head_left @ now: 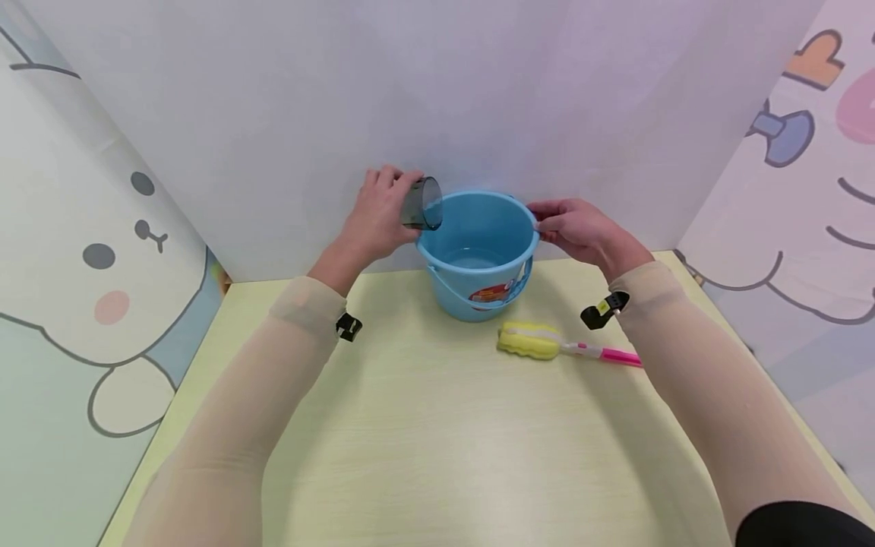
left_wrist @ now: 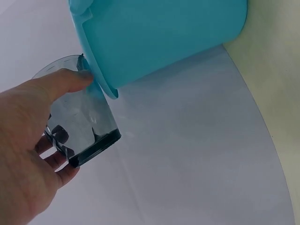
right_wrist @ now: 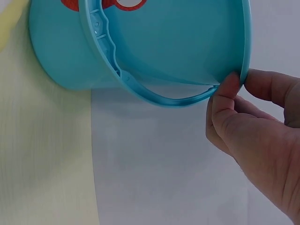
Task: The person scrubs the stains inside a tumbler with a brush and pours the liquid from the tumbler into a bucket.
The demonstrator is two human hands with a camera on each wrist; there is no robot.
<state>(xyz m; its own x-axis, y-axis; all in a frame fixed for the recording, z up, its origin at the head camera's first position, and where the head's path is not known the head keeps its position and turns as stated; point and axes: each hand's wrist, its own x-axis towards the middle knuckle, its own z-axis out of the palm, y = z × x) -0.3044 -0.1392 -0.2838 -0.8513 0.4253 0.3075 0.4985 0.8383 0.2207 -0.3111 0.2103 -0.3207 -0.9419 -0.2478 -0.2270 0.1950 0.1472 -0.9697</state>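
Note:
A blue bucket (head_left: 472, 292) stands upright near the table's back edge, with what looks like a little clear water (head_left: 472, 258) at its bottom. My left hand (head_left: 383, 209) grips a dark see-through glass (head_left: 422, 203), tipped on its side at the bucket's left rim with its mouth toward the bucket. In the left wrist view the thumb lies along the glass (left_wrist: 77, 117) and the other fingers curl behind it. My right hand (head_left: 577, 228) pinches the bucket's right rim between thumb and fingers, close to where the handle (right_wrist: 164, 101) joins in the right wrist view.
A bottle brush with a yellow sponge head (head_left: 529, 340) and a pink-and-white handle (head_left: 618, 355) lies in front of the bucket, to the right, partly behind my right forearm. The pale wooden table (head_left: 437, 441) meets a white wall sheet (head_left: 307, 114) at the back. Cartoon-printed panels flank both sides.

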